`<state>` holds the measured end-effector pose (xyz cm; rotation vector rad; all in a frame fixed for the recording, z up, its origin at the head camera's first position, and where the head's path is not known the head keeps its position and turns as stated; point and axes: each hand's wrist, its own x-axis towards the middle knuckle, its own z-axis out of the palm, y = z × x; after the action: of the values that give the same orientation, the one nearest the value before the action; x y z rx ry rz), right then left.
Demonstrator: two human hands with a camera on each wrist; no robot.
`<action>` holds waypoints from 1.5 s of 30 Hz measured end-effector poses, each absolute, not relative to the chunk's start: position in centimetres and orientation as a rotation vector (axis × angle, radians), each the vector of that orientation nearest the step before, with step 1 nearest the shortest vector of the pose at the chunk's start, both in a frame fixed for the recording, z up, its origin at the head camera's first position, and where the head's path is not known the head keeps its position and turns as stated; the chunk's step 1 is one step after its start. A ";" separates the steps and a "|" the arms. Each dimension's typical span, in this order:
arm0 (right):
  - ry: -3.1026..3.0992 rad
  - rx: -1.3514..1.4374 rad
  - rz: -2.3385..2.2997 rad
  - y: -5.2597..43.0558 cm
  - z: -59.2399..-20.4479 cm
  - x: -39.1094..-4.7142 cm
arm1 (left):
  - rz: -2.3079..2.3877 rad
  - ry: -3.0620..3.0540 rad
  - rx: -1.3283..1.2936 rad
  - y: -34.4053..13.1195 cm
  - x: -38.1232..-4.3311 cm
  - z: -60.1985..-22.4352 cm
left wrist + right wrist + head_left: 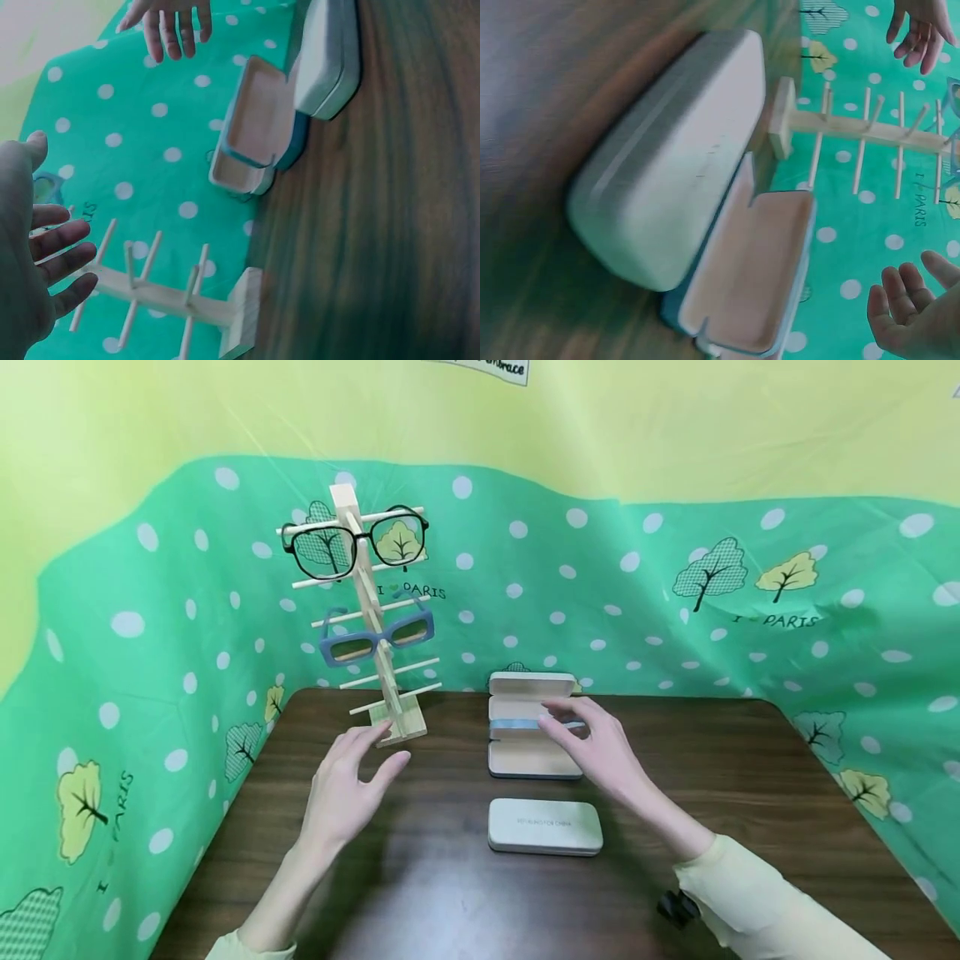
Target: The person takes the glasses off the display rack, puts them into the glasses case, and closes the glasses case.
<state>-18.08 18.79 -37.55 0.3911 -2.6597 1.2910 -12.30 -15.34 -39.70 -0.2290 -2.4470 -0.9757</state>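
Note:
My left hand (345, 789) hovers over the left of the table, fingers spread and holding nothing, nearest the wooden glasses stand (367, 585). On that stand, black-framed glasses (362, 537) hang near the top and blue sunglasses (378, 637) lower down. My right hand (596, 747), its fingers loosely bent and empty, overlaps the right side of an open glasses case (532, 758) in the head view. The case has a pale lining and a light blue band (513, 724) across it. In front lies a closed pale glasses case (544, 827) with small lettering on its lid.
The dark wooden table (450, 902) carries all of this. Green and yellow printed cloth (517, 568) hangs around its back and sides, close behind the stand and open case. A small black object (678, 908) shows beside the right sleeve.

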 end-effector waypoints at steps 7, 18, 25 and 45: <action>-2.666 0.450 1.398 16.8 -35.8 -20.0 | -0.995 -2.324 -0.237 -16.8 -12.3 -38.6; -2.714 0.479 1.532 14.3 -33.8 -22.1 | -1.141 -2.281 -0.082 -19.2 -12.7 -36.4; -2.717 0.535 1.607 12.4 -32.4 -22.9 | -1.258 -2.252 0.073 -19.9 -13.1 -34.9; -2.672 0.488 1.846 7.3 -29.2 -27.8 | -1.547 -2.241 0.224 -21.4 -17.3 -31.6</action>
<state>-27.84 7.32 -29.22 0.4883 -2.6723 1.8458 -17.28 -21.36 -31.62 0.2243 -2.2409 -1.5469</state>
